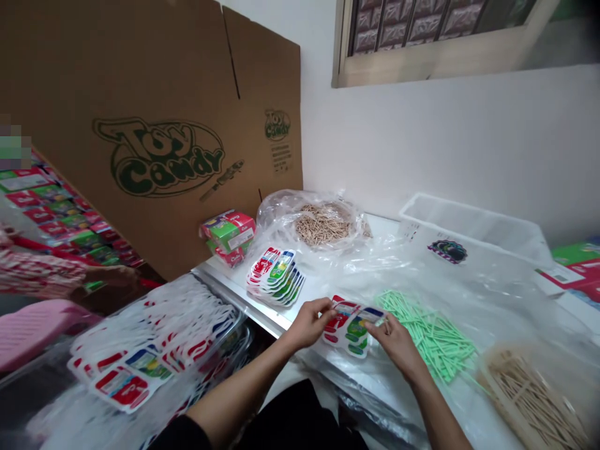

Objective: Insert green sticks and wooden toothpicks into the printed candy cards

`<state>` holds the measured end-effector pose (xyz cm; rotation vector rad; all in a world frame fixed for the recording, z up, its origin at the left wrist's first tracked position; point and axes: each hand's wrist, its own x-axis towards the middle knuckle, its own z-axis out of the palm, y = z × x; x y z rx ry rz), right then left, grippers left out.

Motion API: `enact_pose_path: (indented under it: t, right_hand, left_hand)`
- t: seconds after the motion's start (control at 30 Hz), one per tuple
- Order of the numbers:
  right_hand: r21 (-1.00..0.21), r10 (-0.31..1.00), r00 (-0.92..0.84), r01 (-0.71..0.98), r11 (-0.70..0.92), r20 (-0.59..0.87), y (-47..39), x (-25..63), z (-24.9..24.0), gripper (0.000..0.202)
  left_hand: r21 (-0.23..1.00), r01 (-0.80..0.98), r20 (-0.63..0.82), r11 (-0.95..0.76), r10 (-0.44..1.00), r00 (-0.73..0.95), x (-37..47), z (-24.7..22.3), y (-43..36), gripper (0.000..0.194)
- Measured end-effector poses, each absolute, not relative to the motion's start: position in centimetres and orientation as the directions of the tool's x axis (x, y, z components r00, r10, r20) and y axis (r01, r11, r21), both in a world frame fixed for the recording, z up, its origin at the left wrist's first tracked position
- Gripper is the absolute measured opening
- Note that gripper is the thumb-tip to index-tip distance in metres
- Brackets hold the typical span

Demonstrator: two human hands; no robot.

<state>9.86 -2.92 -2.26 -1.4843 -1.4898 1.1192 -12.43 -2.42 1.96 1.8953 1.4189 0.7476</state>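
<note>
Between my hands is a flat candy packet (347,325) with red and green printed halves and a white edge. My left hand (313,322) pinches its upper left side, thumb and fingers together. On the opposite side, my right hand (392,337) grips its right edge near the blue patch. A fanned stack of like packets (276,278) lies on the white table (267,315), beyond my left hand. Just right of my right hand is a loose pile of light green plastic sticks (434,334).
At left, a clear tub (241,331) overflows with packets. Thin brown sticks (323,224) fill a clear bag at the back; more lie in a container (529,394) at right. A white bin (473,228), small cartons (229,231) and a large cardboard box (164,81) stand around. Someone's patterned sleeve (42,272) shows at left.
</note>
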Motion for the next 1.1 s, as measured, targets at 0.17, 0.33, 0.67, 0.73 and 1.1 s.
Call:
enact_pose_path:
  t: [0.17,0.33,0.67,0.73,1.1]
  right_hand:
    - [-0.983,0.964,-0.228,0.158,-0.099,-0.134,-3.6,10.3,-0.5,0.042]
    - [-0.962,0.974,-0.198,0.267,-0.054,-0.11,-6.0,10.8,0.0,0.044]
    - [-0.832,0.969,-0.238,0.549,0.078,-0.067,-10.2,13.4,1.0,0.034]
    - [-0.71,0.989,-0.144,0.7,0.081,-0.029,-9.7,16.8,1.0,0.035]
    - [-0.067,1.0,-0.011,0.998,0.01,-0.012,-7.3,22.9,1.1,0.041]
  left_hand:
    - [0.987,-0.102,-0.083,0.122,0.942,0.325,-12.3,2.7,-2.5,0.034]
    - [0.903,-0.245,-0.221,0.353,0.871,0.44,-10.3,2.5,-3.9,0.042]
    - [0.889,-0.198,-0.296,0.414,0.846,0.443,-6.4,0.3,-7.3,0.039]
    - [0.901,-0.185,-0.298,0.393,0.869,0.395,-6.7,-0.1,-6.9,0.036]
    - [0.891,-0.246,-0.342,0.381,0.921,0.186,-7.8,0.7,-5.5,0.026]
